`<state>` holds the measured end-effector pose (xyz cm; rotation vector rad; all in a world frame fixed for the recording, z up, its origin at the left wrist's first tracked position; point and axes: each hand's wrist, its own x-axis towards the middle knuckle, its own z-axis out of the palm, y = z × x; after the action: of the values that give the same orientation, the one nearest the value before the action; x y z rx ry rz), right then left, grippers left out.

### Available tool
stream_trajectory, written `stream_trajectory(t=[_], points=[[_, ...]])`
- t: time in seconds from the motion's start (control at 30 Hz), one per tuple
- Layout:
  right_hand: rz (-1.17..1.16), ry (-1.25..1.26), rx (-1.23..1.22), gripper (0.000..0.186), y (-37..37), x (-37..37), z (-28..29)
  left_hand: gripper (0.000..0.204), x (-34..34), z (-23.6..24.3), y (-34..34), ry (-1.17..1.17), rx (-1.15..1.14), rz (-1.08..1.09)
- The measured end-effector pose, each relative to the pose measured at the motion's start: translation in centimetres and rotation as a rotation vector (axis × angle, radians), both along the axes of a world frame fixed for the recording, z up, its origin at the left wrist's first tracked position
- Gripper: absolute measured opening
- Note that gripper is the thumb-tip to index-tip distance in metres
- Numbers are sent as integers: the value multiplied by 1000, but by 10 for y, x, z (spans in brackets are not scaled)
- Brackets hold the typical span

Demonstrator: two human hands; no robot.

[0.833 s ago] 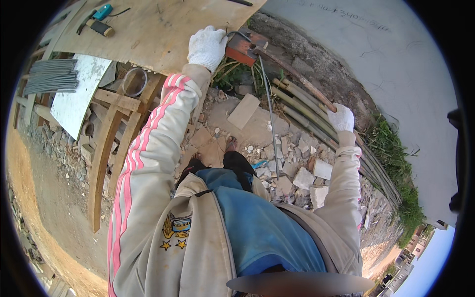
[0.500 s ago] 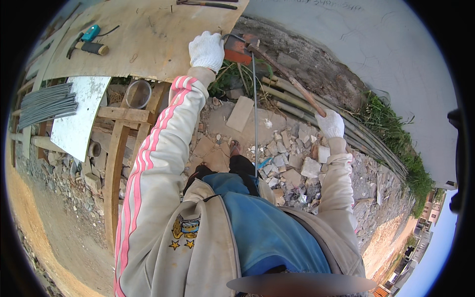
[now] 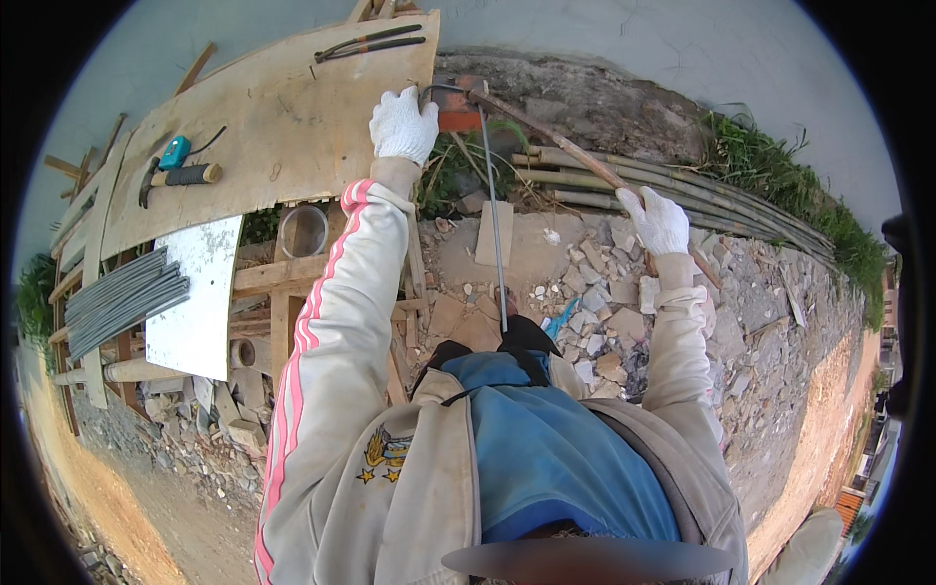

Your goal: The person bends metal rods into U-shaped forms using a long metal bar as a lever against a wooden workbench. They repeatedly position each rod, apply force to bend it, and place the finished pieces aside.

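Observation:
My left hand [image 3: 403,127], in a white knitted glove, is closed at the board's right edge, on the dark bent end of a metal rod [image 3: 444,89]. That end lies over an orange metal block [image 3: 460,119]. A straight grey length of rod [image 3: 494,210] runs from the block back toward my legs. My right hand [image 3: 658,222], also gloved, is closed around a long rusty bar [image 3: 556,139]. The bar's far end meets the rod at the block, and its near end sticks out past my hand. My palms hide the exact grips.
A plywood board [image 3: 283,117] carries a hammer [image 3: 185,175], teal tape measure [image 3: 175,153] and long-handled pliers-like tool [image 3: 370,43]. Thin grey rods [image 3: 127,297] lie bundled on a white sheet [image 3: 200,336] at left. Bamboo poles [image 3: 673,185] line the wall; rubble [image 3: 595,302] covers the ground.
The view has turned, so the board and its tools appear lower and tilted. Both hands stay at the rod and the bar; little movement between them can be made out.

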<state>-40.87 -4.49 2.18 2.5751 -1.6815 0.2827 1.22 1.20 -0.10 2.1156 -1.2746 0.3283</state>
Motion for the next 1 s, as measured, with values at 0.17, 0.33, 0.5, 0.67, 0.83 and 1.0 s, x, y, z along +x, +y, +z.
stream_trajectory(t=[0.17,0.33,0.5,0.67,0.83,1.0], points=[[-30,5,28,65,3,2,-7,51,-44,17,59,200,27,-389],[-72,-2,10,66,16,8,-2,63,-99,-2,125,602,277,-673],[-147,-37,24,69,53,19,-10,39,-84,-27,146,1024,272,-722],[-178,-35,-32,71,76,29,-12,35,-70,-31,166,625,245,-644],[-190,-47,-11,74,84,35,-6,32,-66,-21,169,390,325,-610],[-240,-79,1,71,116,47,-16,33,-40,-13,182,379,342,-579]])
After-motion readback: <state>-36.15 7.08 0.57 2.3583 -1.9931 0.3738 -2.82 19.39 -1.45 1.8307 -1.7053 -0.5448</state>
